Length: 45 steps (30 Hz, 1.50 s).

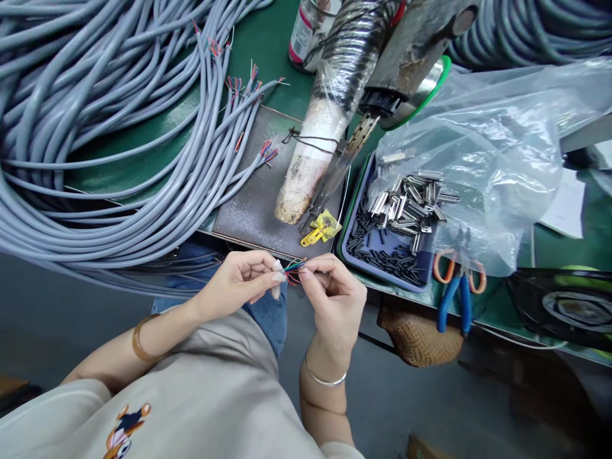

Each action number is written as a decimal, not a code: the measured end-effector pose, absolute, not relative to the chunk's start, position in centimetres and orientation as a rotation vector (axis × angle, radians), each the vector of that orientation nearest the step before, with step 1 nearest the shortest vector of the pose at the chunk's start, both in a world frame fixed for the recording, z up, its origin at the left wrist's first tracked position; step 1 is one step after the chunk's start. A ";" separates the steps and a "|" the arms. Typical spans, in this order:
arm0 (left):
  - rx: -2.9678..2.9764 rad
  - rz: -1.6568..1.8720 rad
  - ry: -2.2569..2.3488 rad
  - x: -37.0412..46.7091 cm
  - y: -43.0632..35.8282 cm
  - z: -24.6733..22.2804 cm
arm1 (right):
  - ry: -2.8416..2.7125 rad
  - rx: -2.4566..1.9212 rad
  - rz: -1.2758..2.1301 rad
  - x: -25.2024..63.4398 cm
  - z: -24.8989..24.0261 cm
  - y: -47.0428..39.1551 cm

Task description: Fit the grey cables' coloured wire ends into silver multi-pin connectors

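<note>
Well, pinched wires (293, 269), tray (388, 276) of apparent sleeves (393, 262)

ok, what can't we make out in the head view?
- Exact wire count: the wires are too small, partly covered by the fingers of the left hand and right hand.
- Full run of the grey cables: cut off by the left and top edges.
- Number of metal parts: heaped, hiding one another.
- Text on the jar label: too small and blurred.
</note>
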<state>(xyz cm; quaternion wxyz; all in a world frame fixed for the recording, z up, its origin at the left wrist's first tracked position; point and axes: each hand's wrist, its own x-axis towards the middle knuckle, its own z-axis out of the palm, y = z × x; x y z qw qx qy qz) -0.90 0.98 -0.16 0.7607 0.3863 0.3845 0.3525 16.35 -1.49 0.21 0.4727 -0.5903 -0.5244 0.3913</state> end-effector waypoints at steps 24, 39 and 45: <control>0.550 0.823 0.601 -1.0 0.8 -1.8 | -1.560 -1.289 0.525 15.5 0.2 -2.7; 0.473 0.807 0.571 -1.1 0.9 -2.1 | -1.533 -1.369 0.537 14.9 0.4 -2.4; 0.581 0.826 0.610 -1.1 0.9 -2.3 | -1.515 -1.369 0.581 15.1 0.4 -2.5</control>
